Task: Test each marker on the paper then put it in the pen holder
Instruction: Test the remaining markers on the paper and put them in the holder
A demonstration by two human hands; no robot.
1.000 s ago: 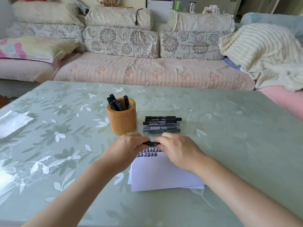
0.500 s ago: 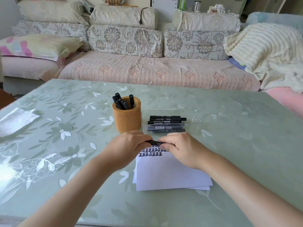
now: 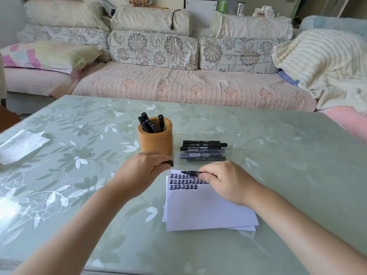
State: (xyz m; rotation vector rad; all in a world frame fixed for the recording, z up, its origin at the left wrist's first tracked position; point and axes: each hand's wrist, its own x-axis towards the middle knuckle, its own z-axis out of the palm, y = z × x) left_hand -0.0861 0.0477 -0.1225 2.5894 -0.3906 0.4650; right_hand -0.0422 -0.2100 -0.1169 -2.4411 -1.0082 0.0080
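My right hand [image 3: 224, 181] grips an uncapped black marker [image 3: 189, 173], its tip pointing left over the top of the white paper [image 3: 206, 211]. Rows of black test marks [image 3: 184, 182] fill the paper's upper left. My left hand [image 3: 145, 169] pinches the black marker cap [image 3: 168, 163], a short way left of the tip. Behind it stands the brown pen holder [image 3: 155, 138] with several black markers upright inside. To its right a clear tray [image 3: 206, 149] holds several more black markers lying flat.
The green floral table [image 3: 288, 175] carries a folded clear plastic sheet [image 3: 19, 144] at the far left. A sofa [image 3: 178, 84] with cushions and a cream blanket [image 3: 325, 64] runs behind the table's far edge.
Both hands held the capped marker together; now they have pulled apart, the cap off in my left hand, the marker body in my right. The marker's tip is bare.
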